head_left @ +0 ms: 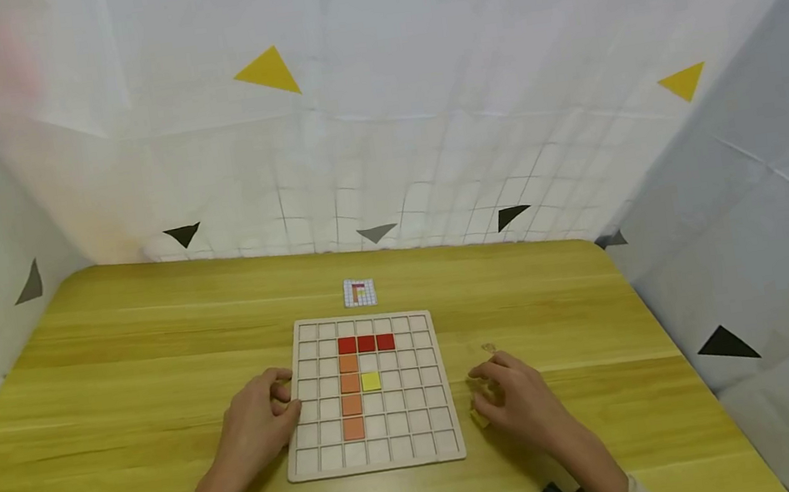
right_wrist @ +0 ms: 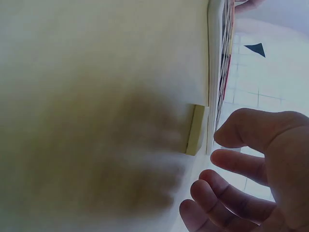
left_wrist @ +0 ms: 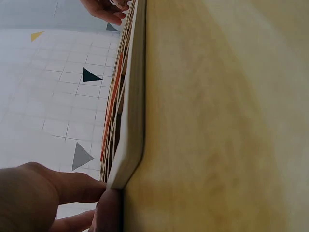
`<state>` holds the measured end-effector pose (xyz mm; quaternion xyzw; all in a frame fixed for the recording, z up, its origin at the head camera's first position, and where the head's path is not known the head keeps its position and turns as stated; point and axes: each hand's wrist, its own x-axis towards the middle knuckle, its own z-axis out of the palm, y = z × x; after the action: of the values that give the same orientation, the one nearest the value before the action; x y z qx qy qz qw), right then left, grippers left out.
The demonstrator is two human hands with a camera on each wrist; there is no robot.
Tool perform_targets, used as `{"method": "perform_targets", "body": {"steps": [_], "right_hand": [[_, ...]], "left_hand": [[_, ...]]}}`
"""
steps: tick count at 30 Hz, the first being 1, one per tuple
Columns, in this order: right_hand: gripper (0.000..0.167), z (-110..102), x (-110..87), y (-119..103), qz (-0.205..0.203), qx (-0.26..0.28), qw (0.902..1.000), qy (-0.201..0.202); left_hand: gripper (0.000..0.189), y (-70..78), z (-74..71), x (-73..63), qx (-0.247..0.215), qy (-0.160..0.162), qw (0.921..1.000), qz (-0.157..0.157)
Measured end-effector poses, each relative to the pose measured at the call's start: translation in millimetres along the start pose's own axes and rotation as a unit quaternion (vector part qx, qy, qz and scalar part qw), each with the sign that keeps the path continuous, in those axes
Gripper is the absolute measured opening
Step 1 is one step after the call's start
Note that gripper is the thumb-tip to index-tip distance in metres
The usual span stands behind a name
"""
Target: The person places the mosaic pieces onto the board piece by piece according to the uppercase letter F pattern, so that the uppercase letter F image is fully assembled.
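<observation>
A square wooden grid board point(head_left: 422, 444) lies on the table, its cells framed by raised ridges. Three red tiles point(head_left: 366, 343) form a row near its top, a column of several orange tiles point(head_left: 352, 404) runs down from there, and one yellow tile point(head_left: 371, 381) sits beside the column. With thumb and fingers my left hand point(head_left: 255, 417) holds the board's left edge. My right hand point(head_left: 526, 404) hovers right of the board, fingers loosely bent and apart. Near its thumb a loose yellow tile point(right_wrist: 197, 130) lies on the table, not touched in the right wrist view.
Behind the board lies a small pattern card point(head_left: 359, 292) with a coloured design on a grid. A small pale piece point(head_left: 488, 347) is just beyond my right fingers. White sheets point(head_left: 426, 149) with triangle markers enclose the wooden table point(head_left: 150, 339) at the back and sides.
</observation>
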<state>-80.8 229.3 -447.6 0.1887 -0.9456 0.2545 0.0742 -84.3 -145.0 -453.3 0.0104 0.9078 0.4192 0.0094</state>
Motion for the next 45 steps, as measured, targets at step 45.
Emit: {"method": "perform_targets", "body": {"steps": [45], "right_hand": [[0.028,-1,-21.3,-10,0.056,-0.008,0.9975,-0.042]], "left_hand": [[0.039,1.0,-1.1,-0.4,-0.008,-0.002,1.0,0.001]]}}
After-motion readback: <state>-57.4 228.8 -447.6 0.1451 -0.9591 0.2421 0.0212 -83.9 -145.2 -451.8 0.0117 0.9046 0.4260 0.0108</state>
